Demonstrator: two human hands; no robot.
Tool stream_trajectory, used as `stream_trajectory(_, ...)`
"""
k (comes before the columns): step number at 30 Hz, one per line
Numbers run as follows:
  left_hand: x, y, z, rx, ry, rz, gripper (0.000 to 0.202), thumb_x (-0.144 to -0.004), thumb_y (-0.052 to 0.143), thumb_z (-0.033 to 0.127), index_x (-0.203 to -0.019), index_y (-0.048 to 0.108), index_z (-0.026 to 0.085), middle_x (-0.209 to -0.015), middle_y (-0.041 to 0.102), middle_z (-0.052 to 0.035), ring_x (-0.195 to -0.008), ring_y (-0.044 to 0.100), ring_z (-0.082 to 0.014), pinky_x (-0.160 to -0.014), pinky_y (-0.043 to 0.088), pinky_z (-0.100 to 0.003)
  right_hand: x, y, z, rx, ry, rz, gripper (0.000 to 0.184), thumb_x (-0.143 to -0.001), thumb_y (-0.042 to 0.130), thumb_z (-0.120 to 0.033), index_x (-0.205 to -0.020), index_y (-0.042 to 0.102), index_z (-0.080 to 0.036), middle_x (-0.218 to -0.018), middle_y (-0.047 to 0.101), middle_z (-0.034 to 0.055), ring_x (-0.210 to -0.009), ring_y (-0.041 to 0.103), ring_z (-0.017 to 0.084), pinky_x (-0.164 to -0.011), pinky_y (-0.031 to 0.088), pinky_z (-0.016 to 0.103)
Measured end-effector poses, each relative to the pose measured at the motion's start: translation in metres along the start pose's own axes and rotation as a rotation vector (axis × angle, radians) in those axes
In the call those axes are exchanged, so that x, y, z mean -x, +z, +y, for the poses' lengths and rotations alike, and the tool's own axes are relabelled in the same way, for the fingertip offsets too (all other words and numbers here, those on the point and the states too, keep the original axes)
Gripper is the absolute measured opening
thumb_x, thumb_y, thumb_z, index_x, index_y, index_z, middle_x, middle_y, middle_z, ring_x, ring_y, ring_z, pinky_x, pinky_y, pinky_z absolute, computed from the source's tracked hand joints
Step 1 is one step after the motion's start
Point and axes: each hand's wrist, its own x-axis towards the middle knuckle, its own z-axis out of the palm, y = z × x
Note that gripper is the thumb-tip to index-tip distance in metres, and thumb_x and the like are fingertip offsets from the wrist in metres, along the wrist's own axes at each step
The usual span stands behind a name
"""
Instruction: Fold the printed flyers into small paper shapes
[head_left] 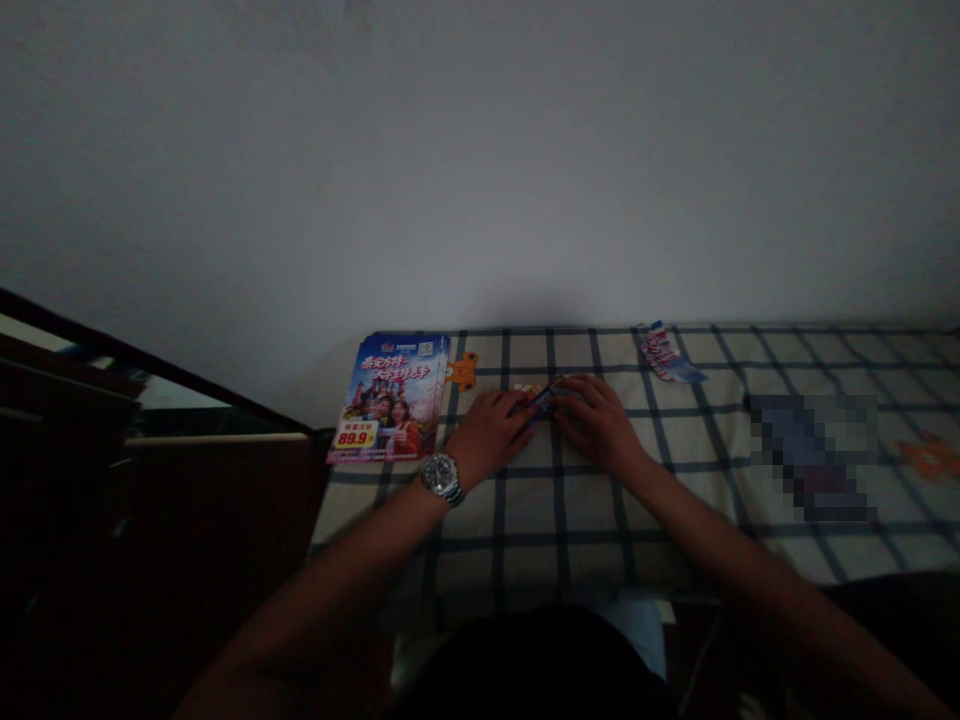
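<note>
My left hand [491, 432], with a metal wristwatch [441, 476] on its wrist, and my right hand [596, 420] rest side by side on a checked cloth [555, 520]. Their fingers are curled together over a small folded piece of coloured paper [546, 398], pressing it against the cloth. A stack of colourful flyers [394, 397] lies just left of my left hand. Another folded paper piece [666, 355] lies beyond my right hand, near the wall.
A white wall [480, 170] rises directly behind the table. Dark wooden furniture [150, 480] stands to the left of the table. A blurred-out patch [814, 455] sits on the cloth at the right. Orange cartoon prints [930, 458] mark the cloth.
</note>
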Motion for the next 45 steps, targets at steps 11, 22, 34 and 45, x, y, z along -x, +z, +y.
stream_trajectory(11,-0.001,-0.003,0.013,0.002,-0.051,-0.004,0.036,-0.101,0.053,0.034,-0.131,0.062,0.017,-0.125,0.059,-0.0137,-0.109,0.055,-0.0277,-0.097,0.051,-0.047,0.008,0.01,0.003,-0.079,-0.046,-0.095,0.033,-0.098,0.058,-0.022,-0.13,0.064,-0.025,-0.134,0.066,0.0095,-0.127,0.059,0.028,-0.108,0.051,0.052)
stream_trajectory(22,0.003,-0.004,-0.004,0.103,0.039,-0.025,0.04,-0.102,0.054,0.038,-0.138,0.058,0.023,-0.144,0.055,-0.0103,-0.131,0.053,-0.027,-0.11,0.045,-0.048,0.008,0.009,0.002,-0.104,-0.043,-0.083,0.031,-0.098,0.057,-0.024,-0.129,0.064,-0.026,-0.133,0.067,0.009,-0.127,0.06,0.028,-0.108,0.052,0.053)
stream_trajectory(34,0.003,-0.004,0.008,0.089,0.046,-0.052,0.037,-0.102,0.053,0.035,-0.133,0.061,0.018,-0.14,0.057,-0.0127,-0.119,0.058,-0.0263,-0.105,0.05,-0.047,0.01,0.001,0.007,-0.124,-0.051,-0.115,0.028,-0.1,0.057,-0.027,-0.126,0.066,-0.027,-0.139,0.065,0.0081,-0.133,0.057,0.027,-0.11,0.051,0.052)
stream_trajectory(45,0.003,-0.005,0.003,0.109,0.064,-0.057,0.035,-0.104,0.049,0.033,-0.133,0.062,0.019,-0.138,0.06,-0.0109,-0.118,0.06,-0.0243,-0.104,0.05,-0.045,0.012,-0.004,0.005,-0.09,-0.078,-0.158,0.03,-0.101,0.055,-0.027,-0.129,0.066,-0.025,-0.134,0.068,0.0087,-0.129,0.061,0.027,-0.109,0.052,0.05)
